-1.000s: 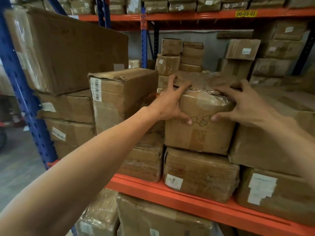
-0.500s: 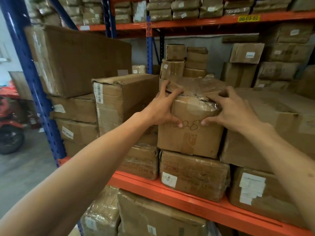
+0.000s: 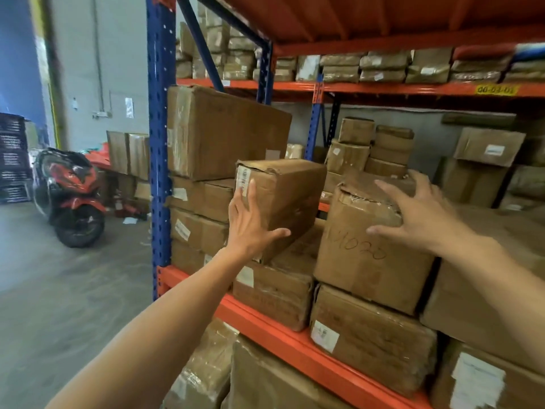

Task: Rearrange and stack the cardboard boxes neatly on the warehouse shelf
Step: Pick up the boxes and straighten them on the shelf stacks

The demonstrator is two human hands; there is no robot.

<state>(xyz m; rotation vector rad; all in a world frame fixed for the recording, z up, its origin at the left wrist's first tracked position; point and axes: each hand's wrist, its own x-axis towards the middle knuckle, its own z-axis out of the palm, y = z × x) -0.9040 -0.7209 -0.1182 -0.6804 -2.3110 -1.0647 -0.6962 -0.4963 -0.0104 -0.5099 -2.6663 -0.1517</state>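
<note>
The person's left hand (image 3: 250, 224) lies flat and spread against the front face of a long brown cardboard box with a barcode label (image 3: 281, 199), fingers pointing up over the label and thumb stretched out under its lower front corner; the hand presses on the box without closing around it. This box sits tilted on a flatter plastic-wrapped brown box (image 3: 277, 286) on the orange steel shelf beam (image 3: 295, 346), just beside a stack of large brown cartons (image 3: 218, 143) at the blue upright post (image 3: 159, 143). The right hand (image 3: 418, 215) is wide open, fingers splayed over the top front edge of a taped brown cardboard box with handwritten numbers (image 3: 368, 261); whether it touches is unclear. That box rests on another wrapped brown box (image 3: 374, 340). A red motor scooter (image 3: 69, 193) stands on the grey floor at left.
</note>
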